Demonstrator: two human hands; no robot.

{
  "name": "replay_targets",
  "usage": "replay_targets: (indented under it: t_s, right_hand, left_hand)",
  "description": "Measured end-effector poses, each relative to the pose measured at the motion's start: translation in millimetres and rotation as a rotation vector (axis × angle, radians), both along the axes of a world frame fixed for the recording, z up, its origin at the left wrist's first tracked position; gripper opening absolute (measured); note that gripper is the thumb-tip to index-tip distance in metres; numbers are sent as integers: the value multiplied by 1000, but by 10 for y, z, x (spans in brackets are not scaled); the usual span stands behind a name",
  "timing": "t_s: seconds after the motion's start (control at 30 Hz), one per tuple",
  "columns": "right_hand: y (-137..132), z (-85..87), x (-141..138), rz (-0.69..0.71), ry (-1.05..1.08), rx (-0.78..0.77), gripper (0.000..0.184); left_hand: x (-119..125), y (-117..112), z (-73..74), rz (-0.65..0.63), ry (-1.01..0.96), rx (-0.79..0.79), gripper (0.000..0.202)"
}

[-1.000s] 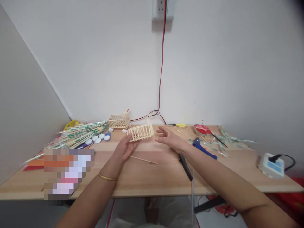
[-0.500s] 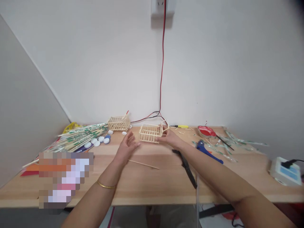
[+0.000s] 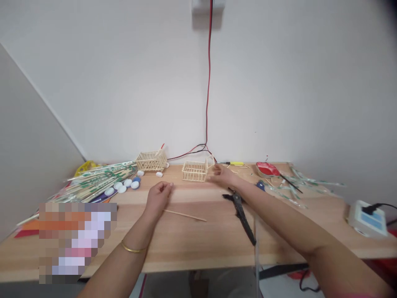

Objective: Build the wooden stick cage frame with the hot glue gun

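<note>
A small cart-like frame [image 3: 194, 171] built of thin wooden sticks rests upright on the table, its slanted handle at the right end. Right beside that handle end is my right hand [image 3: 223, 177], fingers extended and apart; whether a fingertip still touches the sticks I cannot tell. My left hand [image 3: 158, 198] rests on the wood to the left and nearer, fingers curled in, with nothing visible in them. A loose thin stick [image 3: 185, 215] lies just in front of it. Below my right forearm is a black-handled tool [image 3: 243, 217], probably a glue gun, its blue part mostly covered.
A second stick cart [image 3: 151, 161] with white wheels stands back left, near wrapped stick bundles [image 3: 102, 180] and white caps [image 3: 122, 188]. Back right are a red dish [image 3: 267, 169], a yellow-handled tool [image 3: 236, 164] and plastic wrappers [image 3: 300, 186]. A power strip [image 3: 367, 219] sits far right.
The stick cart, held tilted by my right hand before, now sits level on the table. My right fingers have loosened from it. My left hand has drawn back and curled its fingers.
</note>
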State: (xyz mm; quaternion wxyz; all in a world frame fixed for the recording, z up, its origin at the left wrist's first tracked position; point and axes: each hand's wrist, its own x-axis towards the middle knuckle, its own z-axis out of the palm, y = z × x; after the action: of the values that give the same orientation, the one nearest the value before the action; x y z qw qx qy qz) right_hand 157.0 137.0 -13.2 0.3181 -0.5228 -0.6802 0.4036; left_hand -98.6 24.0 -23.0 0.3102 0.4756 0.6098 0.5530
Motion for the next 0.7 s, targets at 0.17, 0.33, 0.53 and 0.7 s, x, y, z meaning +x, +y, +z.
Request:
replay_targets:
  t_s: [0.17, 0.33, 0.53, 0.7]
  right_hand:
    - [-520, 158, 234, 159, -8, -5, 37]
    - [-977, 386, 0, 312, 96, 219, 23]
    - [-1025, 689, -246, 274, 337, 449, 36]
    - [-875, 339, -268, 324, 333, 390, 44]
  left_hand:
    - [108, -80, 35, -89, 115, 38, 48]
    - [502, -87, 332, -348, -320, 55, 46]
    - [792, -27, 792, -805, -929, 75, 40]
    - [707, 92, 491, -823, -1121, 5, 43]
